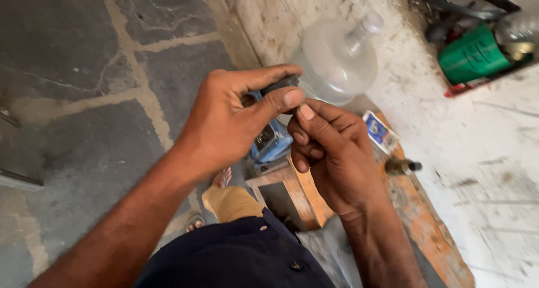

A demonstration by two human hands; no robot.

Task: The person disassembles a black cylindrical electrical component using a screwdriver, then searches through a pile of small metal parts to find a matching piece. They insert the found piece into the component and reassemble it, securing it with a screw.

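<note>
I pinch a small dark ring-shaped part [281, 84] between the thumb and forefinger of my left hand [230, 119], holding it at my fingertips above the blue machine [272, 142]. My right hand [331, 147] is curled narrow, its thumb tip touching my left thumb just beneath the part, in front of the clear plastic bottle [339, 60].

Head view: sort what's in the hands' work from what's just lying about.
In hand:
- small dark ring, pinched by left hand
- right hand, fingertips meeting it
- blue device directly beneath

Lying about:
- clear plastic jug
- small printed packet
- green container
- small bottle on the wooden bench
</note>
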